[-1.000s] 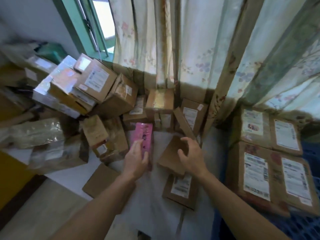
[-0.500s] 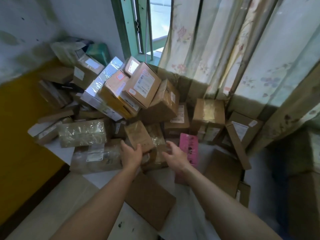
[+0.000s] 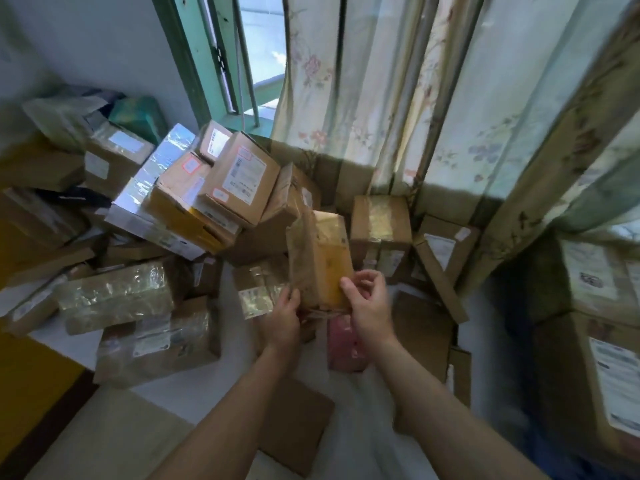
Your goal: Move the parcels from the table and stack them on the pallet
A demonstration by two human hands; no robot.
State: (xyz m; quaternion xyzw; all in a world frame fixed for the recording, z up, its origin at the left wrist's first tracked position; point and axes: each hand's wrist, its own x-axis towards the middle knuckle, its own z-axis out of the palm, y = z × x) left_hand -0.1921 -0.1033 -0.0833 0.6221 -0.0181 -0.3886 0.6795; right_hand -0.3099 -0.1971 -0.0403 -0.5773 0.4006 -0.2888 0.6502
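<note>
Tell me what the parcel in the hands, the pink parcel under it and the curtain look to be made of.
Held parcel, gripped by the left hand and right hand: brown cardboard, apparently wrapped in clear glossy tape, going by the wrinkled sheen.
Pink parcel: probably a soft plastic mailer; smooth surface, blurred here.
Curtain: thin woven fabric, matte, floral-printed, hanging in folds with light showing through.

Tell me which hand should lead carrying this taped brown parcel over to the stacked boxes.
Right hand, probably. Both hands grip the taped parcel, left hand included, but the stacked boxes sit on the right.
</note>
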